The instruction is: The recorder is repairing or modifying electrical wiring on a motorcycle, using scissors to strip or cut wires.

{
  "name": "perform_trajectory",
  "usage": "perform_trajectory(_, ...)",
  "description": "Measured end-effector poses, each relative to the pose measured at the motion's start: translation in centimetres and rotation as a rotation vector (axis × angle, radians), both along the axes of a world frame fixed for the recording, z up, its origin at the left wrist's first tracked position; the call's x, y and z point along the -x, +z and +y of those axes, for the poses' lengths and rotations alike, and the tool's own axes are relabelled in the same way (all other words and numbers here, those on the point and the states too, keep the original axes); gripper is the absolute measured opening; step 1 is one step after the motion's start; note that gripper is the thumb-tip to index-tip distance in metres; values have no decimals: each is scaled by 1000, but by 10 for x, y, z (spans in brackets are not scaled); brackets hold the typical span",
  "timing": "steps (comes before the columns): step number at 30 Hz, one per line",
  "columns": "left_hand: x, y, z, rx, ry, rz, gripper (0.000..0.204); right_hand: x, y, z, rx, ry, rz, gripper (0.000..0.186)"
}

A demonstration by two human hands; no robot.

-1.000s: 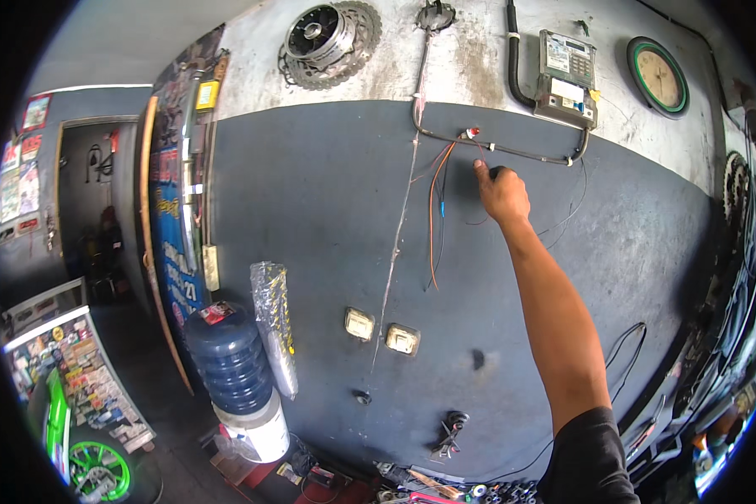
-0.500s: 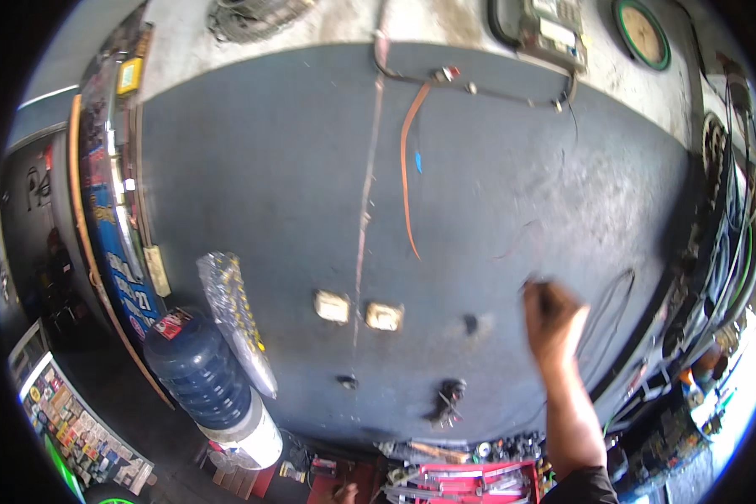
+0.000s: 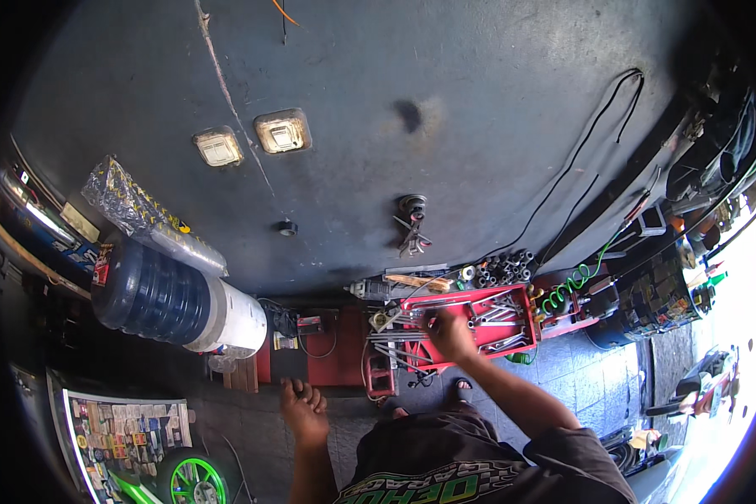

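My right hand (image 3: 452, 338) is over the red tool tray (image 3: 532, 317), its fingers closed and pointing down among the tools. What those fingers hold, if anything, is hidden. Around it in the tray lie several metal wrenches (image 3: 502, 312) and other long silver tools. Lower and to the left, my left hand (image 3: 304, 412) hangs in front of a red bench (image 3: 321, 370). Its fingers are curled into a loose fist, and nothing shows in them.
A blue water jug (image 3: 155, 290) on a white dispenser (image 3: 242, 317) stands at the left. Black sockets (image 3: 508, 267) and a grey power tool (image 3: 374, 290) lie behind the tray. A green coiled hose (image 3: 567, 288) is at the right. A green wheel (image 3: 195, 483) shows lower left.
The view has tilted down from the wall to the tray and floor. My right hand, raised before the wall earlier, is now down at the tray. More of my left hand shows.
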State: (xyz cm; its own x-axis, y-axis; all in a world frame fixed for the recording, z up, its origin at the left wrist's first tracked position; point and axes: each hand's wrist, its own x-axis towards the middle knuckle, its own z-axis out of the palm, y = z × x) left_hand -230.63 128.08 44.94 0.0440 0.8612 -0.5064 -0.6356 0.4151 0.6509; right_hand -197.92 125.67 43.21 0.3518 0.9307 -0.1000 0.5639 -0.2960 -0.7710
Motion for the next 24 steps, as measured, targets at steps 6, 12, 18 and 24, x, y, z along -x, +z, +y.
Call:
perform_trajectory(6,26,-1,-34,21,98,161,37,-40,31,140,-484,-413,-205,61)
perform_trajectory(12,23,-16,-29,35,130,396,36,-41,33,170,-248,-493,-278,47)
perform_trajectory(18,-89,-27,178,-504,59,959,57,-61,33,119,-466,-404,-294,30)
perform_trajectory(24,-144,-136,377,-706,160,1049,42,-40,-13,-47,-330,-486,-211,32)
